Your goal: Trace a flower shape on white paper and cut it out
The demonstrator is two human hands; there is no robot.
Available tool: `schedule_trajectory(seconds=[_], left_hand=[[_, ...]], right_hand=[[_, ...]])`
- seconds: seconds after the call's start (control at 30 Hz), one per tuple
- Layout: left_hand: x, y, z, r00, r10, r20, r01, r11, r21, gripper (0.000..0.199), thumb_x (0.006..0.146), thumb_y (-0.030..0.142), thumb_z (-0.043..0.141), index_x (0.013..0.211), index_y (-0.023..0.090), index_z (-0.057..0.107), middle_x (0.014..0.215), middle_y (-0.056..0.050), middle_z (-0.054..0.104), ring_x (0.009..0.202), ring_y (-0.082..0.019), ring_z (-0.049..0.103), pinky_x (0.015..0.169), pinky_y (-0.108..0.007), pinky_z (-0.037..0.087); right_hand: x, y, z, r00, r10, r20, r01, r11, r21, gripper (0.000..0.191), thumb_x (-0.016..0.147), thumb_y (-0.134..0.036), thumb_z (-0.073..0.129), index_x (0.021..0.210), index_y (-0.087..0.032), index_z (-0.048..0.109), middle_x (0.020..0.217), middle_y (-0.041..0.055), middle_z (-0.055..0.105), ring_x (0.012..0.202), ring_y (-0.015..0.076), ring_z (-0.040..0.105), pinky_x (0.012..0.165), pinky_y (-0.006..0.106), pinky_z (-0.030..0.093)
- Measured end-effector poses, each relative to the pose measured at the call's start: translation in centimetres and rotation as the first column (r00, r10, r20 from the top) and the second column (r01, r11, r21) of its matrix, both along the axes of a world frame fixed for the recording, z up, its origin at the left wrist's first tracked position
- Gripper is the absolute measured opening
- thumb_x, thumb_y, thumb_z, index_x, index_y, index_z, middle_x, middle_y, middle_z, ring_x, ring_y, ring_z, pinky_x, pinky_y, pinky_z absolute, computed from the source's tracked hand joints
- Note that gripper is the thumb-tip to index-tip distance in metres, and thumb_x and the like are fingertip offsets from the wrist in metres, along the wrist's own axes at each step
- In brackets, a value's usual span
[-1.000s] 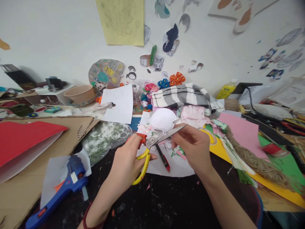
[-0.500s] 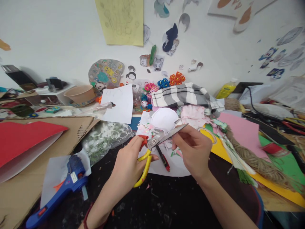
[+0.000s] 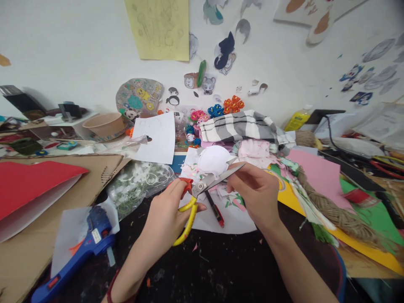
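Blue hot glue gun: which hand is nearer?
Left. The left hand grips the yellow-handled scissors to the right of the blue hot glue gun, not touching it. The right hand is farther right, beyond the scissors.

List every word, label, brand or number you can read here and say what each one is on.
No word, brand or number can be read clearly.
White label on the blue glue gun: too small to read.
Yellow bottle: no text can be made out; too blurred.
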State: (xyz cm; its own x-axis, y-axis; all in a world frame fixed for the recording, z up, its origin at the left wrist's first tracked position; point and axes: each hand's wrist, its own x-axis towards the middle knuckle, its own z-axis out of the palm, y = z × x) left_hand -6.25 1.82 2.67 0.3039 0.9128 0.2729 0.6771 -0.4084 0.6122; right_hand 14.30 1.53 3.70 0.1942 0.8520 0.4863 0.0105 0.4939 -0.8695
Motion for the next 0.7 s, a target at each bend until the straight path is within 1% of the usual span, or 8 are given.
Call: schedule_trajectory(seconds=[0.13, 0.23, 0.4, 0.47, 0.6, 0.7], left_hand=[[0.1, 0.0, 0.1, 1.000, -0.029, -0.010, 0.029, 1.000, 0.012, 0.020, 0.083, 0.031, 0.069, 0.094, 0.022, 0.055, 0.084, 0.001, 0.060, 0.072, -0.016, 0.053, 0.067, -0.027, 0.039], [0.1, -0.1, -0.1, 0.999, -0.036, -0.011, 0.036, 0.999, 0.025, 0.016, 0.085, 0.029, 0.067, 0.093, 0.022, 0.054, 0.082, 0.001, 0.059, 0.069, -0.015, 0.051, 0.065, -0.026, 0.039], [0.4, -0.3, -0.4, 0.999, -0.046, 0.013, 0.045, 0.998, 0.054, 0.016, 0.087, 0.030, 0.065, 0.086, 0.022, 0.051, 0.080, 0.002, 0.057, 0.065, -0.014, 0.047, 0.060, -0.025, 0.037], [0.6, -0.3, -0.5, 0.998, -0.053, 0.025, 0.051, 0.997, 0.060, 0.018, 0.087, 0.032, 0.065, 0.085, 0.022, 0.050, 0.079, 0.002, 0.056, 0.065, -0.013, 0.047, 0.060, -0.025, 0.036], [0.7, -0.3, -0.6, 0.998, -0.058, 0.039, 0.057, 0.998, 0.035, 0.019, 0.087, 0.034, 0.065, 0.086, 0.022, 0.051, 0.077, 0.002, 0.054, 0.064, -0.013, 0.045, 0.061, -0.025, 0.037], [0.7, -0.3, -0.6, 0.997, -0.058, 0.051, 0.056, 0.998, 0.034, 0.018, 0.086, 0.033, 0.066, 0.087, 0.022, 0.051, 0.076, 0.003, 0.053, 0.064, -0.014, 0.045, 0.061, -0.025, 0.036]], right_hand=[[0.0, 0.0, 0.0, 1.000, 0.014, 0.023, -0.015, 1.000, 0.010, 0.008, 0.083, -0.015, 0.072, 0.082, -0.022, 0.075, 0.072, -0.0031, 0.067, 0.052, 0.0075, 0.059, 0.050, 0.022, 0.054], [-0.4, -0.1, -0.1, 0.999, -0.042, 0.019, 0.041, 0.998, 0.042, 0.008, 0.082, -0.016, 0.072, 0.082, -0.023, 0.075, 0.071, -0.0031, 0.067, 0.049, 0.0080, 0.058, 0.046, 0.022, 0.053], [-0.9, -0.4, -0.2, 0.990, -0.137, 0.027, 0.135, 0.989, 0.054, 0.003, 0.082, -0.018, 0.072, 0.081, -0.021, 0.073, 0.058, -0.0046, 0.061, 0.045, 0.0095, 0.056, 0.043, 0.023, 0.051], [-1.2, -0.4, -0.3, 0.987, -0.158, 0.015, 0.157, 0.985, 0.069, 0.003, 0.082, -0.019, 0.072, 0.080, -0.021, 0.073, 0.059, -0.0042, 0.062, 0.045, 0.0095, 0.056, 0.043, 0.023, 0.050], [-1.6, -0.5, -0.4, 0.981, -0.192, -0.010, 0.192, 0.979, 0.074, 0.003, 0.082, -0.018, 0.071, 0.080, -0.021, 0.072, 0.067, -0.0024, 0.066, 0.046, 0.0088, 0.056, 0.044, 0.024, 0.051], [-1.5, -0.3, -0.5, 0.987, -0.159, -0.031, 0.160, 0.985, 0.058, 0.004, 0.082, -0.017, 0.071, 0.081, -0.021, 0.072, 0.065, -0.0030, 0.065, 0.047, 0.0088, 0.057, 0.045, 0.024, 0.051]])
